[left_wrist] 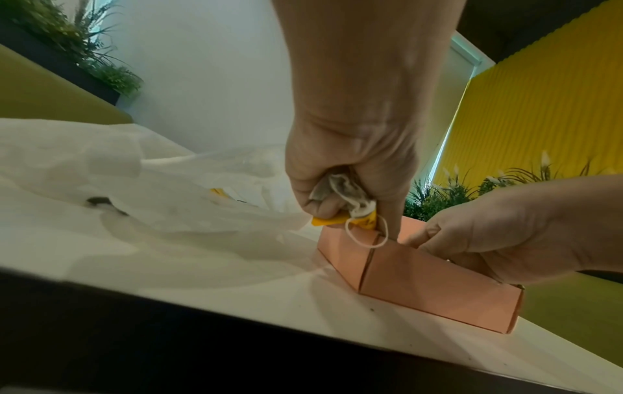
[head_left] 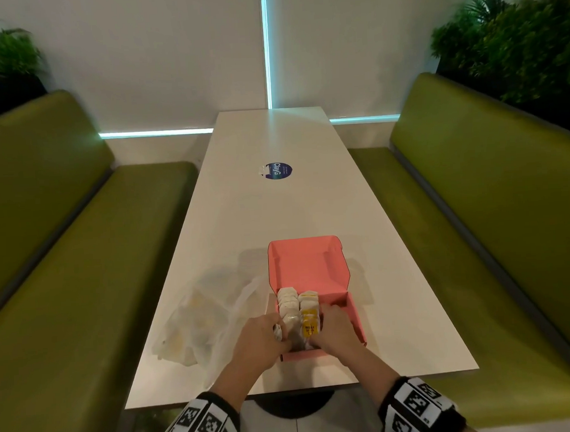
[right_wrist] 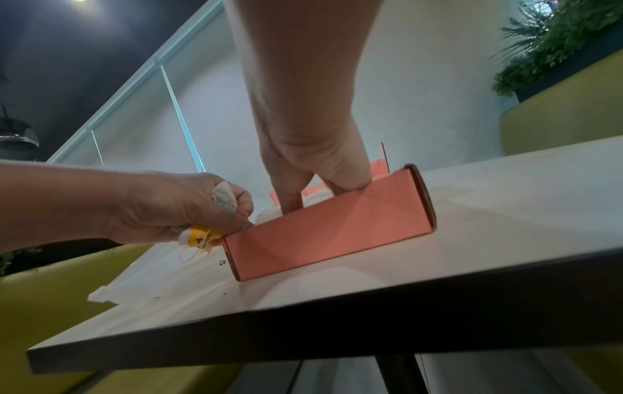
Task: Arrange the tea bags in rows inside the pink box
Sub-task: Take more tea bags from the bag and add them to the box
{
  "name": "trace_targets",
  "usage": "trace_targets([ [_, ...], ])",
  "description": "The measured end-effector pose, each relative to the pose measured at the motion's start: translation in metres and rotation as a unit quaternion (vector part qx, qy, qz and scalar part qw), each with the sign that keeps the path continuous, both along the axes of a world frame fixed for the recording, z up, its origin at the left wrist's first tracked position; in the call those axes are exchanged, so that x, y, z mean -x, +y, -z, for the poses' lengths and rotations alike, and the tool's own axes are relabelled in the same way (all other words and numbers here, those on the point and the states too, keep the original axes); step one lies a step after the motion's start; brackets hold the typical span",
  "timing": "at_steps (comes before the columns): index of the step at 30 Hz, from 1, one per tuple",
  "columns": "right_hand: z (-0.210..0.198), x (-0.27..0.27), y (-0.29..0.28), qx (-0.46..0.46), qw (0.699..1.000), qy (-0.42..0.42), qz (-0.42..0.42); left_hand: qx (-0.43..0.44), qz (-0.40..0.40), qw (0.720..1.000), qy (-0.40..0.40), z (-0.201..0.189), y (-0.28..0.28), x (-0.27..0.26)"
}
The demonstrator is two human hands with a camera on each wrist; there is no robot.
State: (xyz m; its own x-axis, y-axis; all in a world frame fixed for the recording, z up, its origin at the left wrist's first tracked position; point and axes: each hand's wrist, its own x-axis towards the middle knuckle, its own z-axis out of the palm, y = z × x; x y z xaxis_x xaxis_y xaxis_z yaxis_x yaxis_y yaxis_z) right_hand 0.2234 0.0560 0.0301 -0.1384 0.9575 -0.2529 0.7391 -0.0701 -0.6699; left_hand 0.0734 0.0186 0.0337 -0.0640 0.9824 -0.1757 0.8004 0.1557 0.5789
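Open pink cardboard box [head_left: 355, 314] sits at 6 o'clock on the white surface [head_left: 244, 224], two rows of tea bags [head_left: 298, 302] inside; left hand [head_left: 260, 341] clutches spare bags [left_wrist: 340, 194] for feeding, while right hand [head_left: 334, 329] fingers, curled, apparently steady the yellow-tagged row.

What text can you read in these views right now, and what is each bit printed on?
"ClayG": on the round blue sticker on the table; its smaller print is unreadable.
Dark print on the yellow tea bag tag in the pink box: too blurred to read.
Wristband squares: coded patterns, no words.
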Motion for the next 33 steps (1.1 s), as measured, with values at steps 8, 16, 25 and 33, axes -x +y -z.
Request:
trace_targets([
  [8, -0.006, -0.01, 0.003, 0.006, 0.999, -0.026, -0.033, -0.048, -0.055, 0.992, -0.098, -0.004, 0.0, 0.002],
  [16, -0.056, 0.0, -0.012, 0.082, 0.962, 0.259, -0.021, -0.086, -0.133, 0.874, -0.459, -0.031, 0.006, -0.007],
  [25, -0.064, 0.001, -0.013, 0.117, 0.935, 0.329, -0.058, -0.125, -0.131, 0.863, -0.472, -0.034, 0.002, -0.012],
  [33, -0.07, -0.01, -0.007, 0.105, 0.917, 0.378, -0.069, -0.091, -0.186, 0.848, -0.488, -0.034, 0.003, -0.004],
])
